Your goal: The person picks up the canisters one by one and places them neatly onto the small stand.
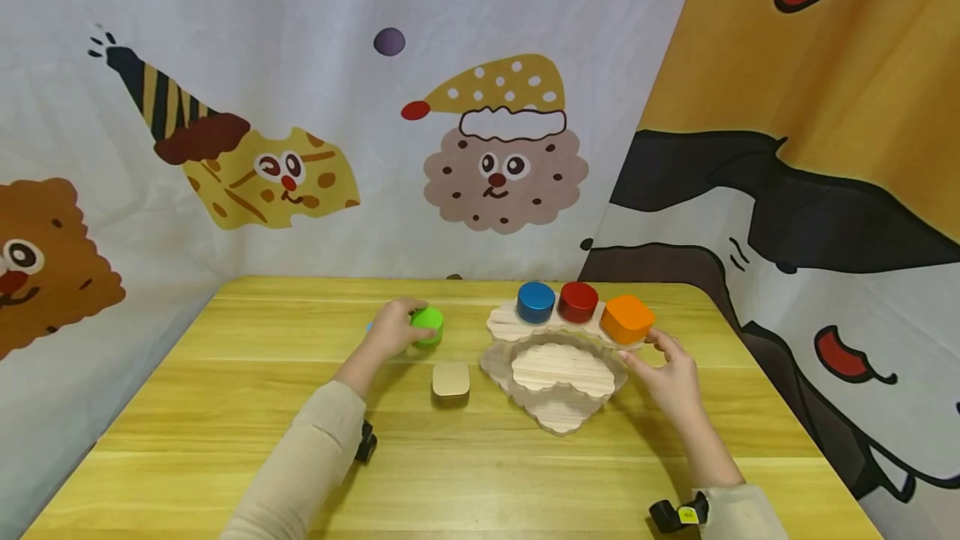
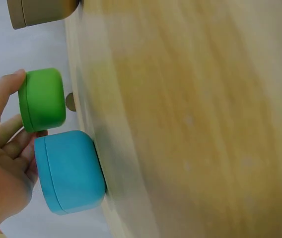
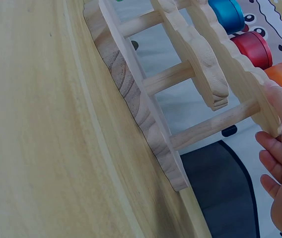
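Observation:
My left hand (image 1: 392,330) pinches a round green tin (image 1: 428,326) between thumb and fingers. In the left wrist view the green tin (image 2: 44,99) shows a gap above the table. A light blue tin (image 2: 71,171) stands close beside it, almost hidden behind the hand in the head view. At the right end of a tiered wooden stand (image 1: 558,369), my right hand (image 1: 672,373) grips the top shelf (image 3: 267,116), thumb above and fingers below. On that shelf sit a blue tin (image 1: 536,302), a red tin (image 1: 578,302) and an orange square tin (image 1: 627,319).
A gold square tin (image 1: 451,383) stands on the wooden table (image 1: 480,482), left of the stand. Wooden dowels (image 3: 215,124) join the stand's tiers. Behind the table hangs a cartoon-printed curtain (image 1: 300,7).

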A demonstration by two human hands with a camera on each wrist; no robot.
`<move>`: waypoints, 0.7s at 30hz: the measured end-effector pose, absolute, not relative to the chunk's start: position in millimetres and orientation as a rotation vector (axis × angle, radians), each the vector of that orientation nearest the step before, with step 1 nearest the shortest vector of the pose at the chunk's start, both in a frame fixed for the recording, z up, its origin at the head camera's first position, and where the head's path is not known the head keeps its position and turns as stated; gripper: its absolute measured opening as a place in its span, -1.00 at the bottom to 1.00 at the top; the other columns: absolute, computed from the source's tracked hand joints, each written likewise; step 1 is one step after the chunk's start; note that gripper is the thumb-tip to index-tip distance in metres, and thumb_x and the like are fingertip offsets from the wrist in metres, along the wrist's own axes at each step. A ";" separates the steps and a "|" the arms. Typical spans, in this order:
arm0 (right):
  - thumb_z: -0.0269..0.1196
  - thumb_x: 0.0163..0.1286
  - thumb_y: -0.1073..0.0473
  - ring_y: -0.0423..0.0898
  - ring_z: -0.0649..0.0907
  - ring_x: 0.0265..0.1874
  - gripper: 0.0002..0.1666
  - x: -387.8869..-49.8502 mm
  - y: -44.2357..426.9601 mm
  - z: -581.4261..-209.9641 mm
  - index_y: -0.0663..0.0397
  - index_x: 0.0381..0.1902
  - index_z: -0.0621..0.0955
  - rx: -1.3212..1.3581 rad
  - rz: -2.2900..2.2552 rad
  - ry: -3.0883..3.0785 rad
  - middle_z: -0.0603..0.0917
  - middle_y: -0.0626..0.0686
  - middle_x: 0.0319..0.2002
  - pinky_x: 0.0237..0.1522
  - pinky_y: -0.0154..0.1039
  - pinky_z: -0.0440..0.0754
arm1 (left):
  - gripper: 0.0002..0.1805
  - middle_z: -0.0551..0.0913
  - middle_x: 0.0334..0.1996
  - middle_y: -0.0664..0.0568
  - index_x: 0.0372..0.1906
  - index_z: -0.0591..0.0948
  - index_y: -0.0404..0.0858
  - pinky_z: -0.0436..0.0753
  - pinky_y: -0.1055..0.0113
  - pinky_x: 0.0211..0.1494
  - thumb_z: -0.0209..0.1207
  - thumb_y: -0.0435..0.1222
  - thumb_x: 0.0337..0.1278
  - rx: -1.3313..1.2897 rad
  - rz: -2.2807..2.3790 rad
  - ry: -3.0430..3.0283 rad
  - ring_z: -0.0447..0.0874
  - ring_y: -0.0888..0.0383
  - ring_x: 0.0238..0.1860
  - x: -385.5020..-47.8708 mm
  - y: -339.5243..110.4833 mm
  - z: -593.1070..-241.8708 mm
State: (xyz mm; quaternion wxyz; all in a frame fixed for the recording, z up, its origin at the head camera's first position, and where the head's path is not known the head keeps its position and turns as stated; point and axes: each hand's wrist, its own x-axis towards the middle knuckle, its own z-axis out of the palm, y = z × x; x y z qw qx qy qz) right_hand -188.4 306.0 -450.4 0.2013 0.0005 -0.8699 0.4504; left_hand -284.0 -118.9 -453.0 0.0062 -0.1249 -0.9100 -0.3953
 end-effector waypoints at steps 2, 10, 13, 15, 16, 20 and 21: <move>0.44 0.17 0.12 0.28 0.39 0.08 -0.37 -188.4 306.1 -450.5 0.39 0.09 0.51 0.003 1.261 -2.427 0.50 0.36 0.06 0.14 0.29 0.26 | -0.35 0.51 0.14 -0.25 0.16 0.53 -0.41 0.60 0.12 -0.05 0.45 -0.24 -0.07 -0.417 -1.233 -2.820 0.54 -0.09 -0.01 -282.5 -118.3 -451.5; 0.43 0.17 0.12 0.29 0.39 0.08 -0.37 -187.9 305.8 -450.5 0.40 0.09 0.51 0.002 1.256 -2.428 0.50 0.36 0.06 0.13 0.28 0.28 | -0.37 0.54 0.11 -0.21 0.13 0.56 -0.41 0.61 0.16 -0.05 0.46 -0.22 -0.09 -0.478 -1.245 -2.739 0.56 -0.06 -0.01 -274.4 -112.3 -444.6; 0.43 0.17 0.12 0.30 0.39 0.08 -0.37 -187.5 305.7 -450.6 0.40 0.09 0.51 -0.001 1.260 -2.428 0.50 0.36 0.06 0.12 0.27 0.29 | -0.38 0.56 0.08 -0.17 0.11 0.58 -0.39 0.60 0.16 -0.05 0.46 -0.19 -0.09 -0.492 -1.237 -2.711 0.56 -0.05 -0.01 -271.3 -109.0 -441.0; 0.43 0.17 0.12 0.30 0.38 0.08 -0.36 -187.4 305.7 -450.7 0.40 0.10 0.51 -0.004 1.263 -2.428 0.50 0.36 0.07 0.12 0.26 0.30 | -0.39 0.56 0.07 -0.14 0.10 0.59 -0.37 0.60 0.16 -0.05 0.47 -0.18 -0.10 -0.489 -1.240 -2.698 0.55 -0.03 -0.01 -268.8 -106.6 -437.6; 0.44 0.17 0.12 0.30 0.38 0.09 -0.36 -187.2 305.5 -450.5 0.40 0.10 0.51 -0.005 1.266 -2.427 0.50 0.35 0.07 0.12 0.25 0.30 | -0.39 0.57 0.06 -0.12 0.09 0.60 -0.36 0.60 0.16 -0.05 0.47 -0.17 -0.11 -0.484 -1.245 -2.693 0.55 -0.02 -0.01 -267.5 -105.2 -435.4; 0.43 0.17 0.12 0.28 0.38 0.08 -0.36 -187.3 305.1 -450.2 0.39 0.10 0.50 -0.010 1.270 -2.427 0.50 0.34 0.07 0.11 0.25 0.31 | -0.40 0.58 0.03 -0.10 0.08 0.61 -0.34 0.59 0.13 -0.06 0.47 -0.15 -0.12 -0.496 -1.249 -2.668 0.55 -0.02 -0.02 -262.3 -99.6 -427.1; 0.43 0.17 0.12 0.29 0.38 0.09 -0.36 -187.2 304.9 -449.9 0.39 0.10 0.50 -0.007 1.271 -2.426 0.50 0.35 0.07 0.11 0.25 0.31 | -0.40 0.58 0.03 -0.11 0.07 0.61 -0.34 0.59 0.12 -0.05 0.47 -0.15 -0.12 -0.502 -1.242 -2.662 0.55 -0.02 -0.02 -261.2 -98.1 -425.0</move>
